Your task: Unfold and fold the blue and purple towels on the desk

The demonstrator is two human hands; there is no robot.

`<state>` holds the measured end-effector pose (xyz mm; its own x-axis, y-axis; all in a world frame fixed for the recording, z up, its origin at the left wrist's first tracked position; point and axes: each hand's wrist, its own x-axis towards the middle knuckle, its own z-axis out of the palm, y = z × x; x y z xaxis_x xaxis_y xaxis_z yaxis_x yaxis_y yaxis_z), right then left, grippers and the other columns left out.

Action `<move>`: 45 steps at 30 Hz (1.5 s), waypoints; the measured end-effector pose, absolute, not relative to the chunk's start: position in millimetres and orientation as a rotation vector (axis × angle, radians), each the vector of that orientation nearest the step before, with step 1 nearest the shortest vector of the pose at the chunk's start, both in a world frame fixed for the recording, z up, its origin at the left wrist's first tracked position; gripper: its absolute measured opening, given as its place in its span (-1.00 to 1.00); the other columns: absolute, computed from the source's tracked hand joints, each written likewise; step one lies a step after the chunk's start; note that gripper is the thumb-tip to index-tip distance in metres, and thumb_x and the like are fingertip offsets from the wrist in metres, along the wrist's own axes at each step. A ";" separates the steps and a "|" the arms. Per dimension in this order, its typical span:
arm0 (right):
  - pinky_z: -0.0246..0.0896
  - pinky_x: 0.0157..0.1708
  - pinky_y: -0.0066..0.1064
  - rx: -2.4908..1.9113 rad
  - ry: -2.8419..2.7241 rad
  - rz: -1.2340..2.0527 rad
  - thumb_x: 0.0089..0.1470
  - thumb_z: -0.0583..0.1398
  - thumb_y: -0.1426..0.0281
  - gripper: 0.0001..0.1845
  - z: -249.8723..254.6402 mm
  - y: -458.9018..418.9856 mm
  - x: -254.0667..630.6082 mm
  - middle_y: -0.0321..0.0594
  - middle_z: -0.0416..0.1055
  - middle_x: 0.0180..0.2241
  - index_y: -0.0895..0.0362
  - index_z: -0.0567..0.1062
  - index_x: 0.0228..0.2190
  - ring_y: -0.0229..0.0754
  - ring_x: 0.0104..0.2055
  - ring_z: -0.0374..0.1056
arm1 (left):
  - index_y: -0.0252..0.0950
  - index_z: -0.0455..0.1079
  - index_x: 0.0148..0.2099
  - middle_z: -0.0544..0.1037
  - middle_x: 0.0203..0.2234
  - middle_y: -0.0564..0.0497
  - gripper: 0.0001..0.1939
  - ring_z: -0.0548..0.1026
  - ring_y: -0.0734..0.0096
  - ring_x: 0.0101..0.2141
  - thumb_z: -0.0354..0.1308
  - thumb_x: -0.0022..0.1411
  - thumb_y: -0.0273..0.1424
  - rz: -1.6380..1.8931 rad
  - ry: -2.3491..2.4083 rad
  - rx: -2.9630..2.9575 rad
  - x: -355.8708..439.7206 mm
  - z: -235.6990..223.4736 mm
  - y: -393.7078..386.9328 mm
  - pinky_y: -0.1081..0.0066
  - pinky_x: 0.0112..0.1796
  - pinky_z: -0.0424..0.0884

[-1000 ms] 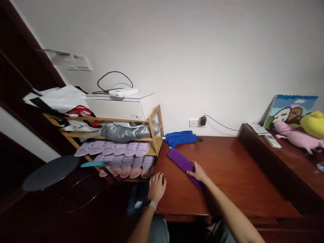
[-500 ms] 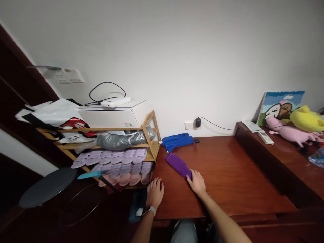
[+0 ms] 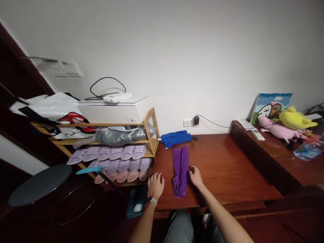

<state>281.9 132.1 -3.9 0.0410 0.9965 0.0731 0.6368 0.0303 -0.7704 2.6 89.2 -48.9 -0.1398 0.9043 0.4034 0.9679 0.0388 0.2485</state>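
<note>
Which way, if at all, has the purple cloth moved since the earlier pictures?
Yes: the purple cloth has turned; against the black plug, its far end lies farther right.

No readable text, label (image 3: 131, 120) on white box (image 3: 106, 113) too small

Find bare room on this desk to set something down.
The widest bare patch of desk lies between the right hand and the raised side ledge; a narrow strip separates the left hand from the purple cloth. The blue cloth crowds the back-left corner.
</note>
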 end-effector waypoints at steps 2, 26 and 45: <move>0.40 0.32 -0.13 -1.683 -1.670 0.734 0.34 0.07 0.23 -0.54 -5.5 112.4 281.2 0.08 0.56 0.11 0.14 0.56 0.10 0.03 0.20 0.51 | -0.23 0.60 0.14 0.64 0.20 -0.19 -0.65 0.52 0.04 0.24 0.04 0.50 -0.37 -0.711 -2.170 -1.959 3.7 -47.5 89.6 0.06 0.26 0.39; 0.36 0.26 -0.15 -1.676 -2.308 0.608 0.27 0.26 0.35 -0.68 23.2 48.6 221.5 0.07 0.52 0.18 0.13 0.61 0.03 0.14 0.28 0.42 | -0.10 0.45 0.42 0.55 0.38 0.01 -0.47 0.45 0.31 0.41 -0.08 0.57 -0.43 -0.521 -1.644 -2.632 22.1 -43.3 21.6 0.08 0.42 0.41; 0.45 -0.14 -0.20 -2.125 -1.285 0.519 0.04 0.19 0.32 -0.90 53.3 76.8 588.8 0.03 0.66 -0.31 0.04 0.49 -0.46 0.08 -0.21 0.63 | -0.05 0.61 -0.23 0.76 -0.23 -0.03 -0.54 0.71 0.09 -0.07 -0.13 0.52 -0.25 -0.605 -1.886 -2.259 -55.1 -18.3 1.5 -0.01 0.28 0.55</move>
<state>588.8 76.8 53.3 0.4558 0.8897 -0.0246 0.6571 -0.3550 -0.6649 -55.1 1.5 -18.3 0.1348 0.9122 0.3870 0.9671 -0.2061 0.1489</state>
